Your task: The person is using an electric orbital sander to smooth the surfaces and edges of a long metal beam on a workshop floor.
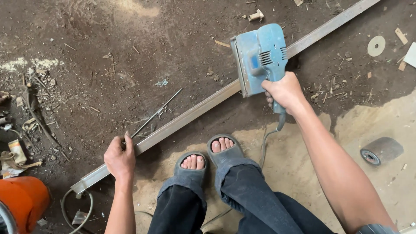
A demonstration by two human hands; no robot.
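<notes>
A long grey metal bar (pixel 195 112) lies diagonally across the dirt floor, from lower left to upper right. My left hand (pixel 120 158) presses down on it near its lower end, fingers curled over the edge. My right hand (pixel 284 92) grips the handle of a blue electric sander (pixel 260 56), whose flat pad rests on the bar further up. The sander's grey cord (pixel 265 143) hangs down past my right foot. My two feet in grey slippers (pixel 208 158) stand just beside the bar.
An orange machine (pixel 21 201) sits at the lower left with a grey hose (pixel 76 212). A dark sanding drum (pixel 381 150) lies at the right, a round disc (pixel 376 45) at upper right. Thin wire rods (pixel 156 113), scraps and debris litter the left floor.
</notes>
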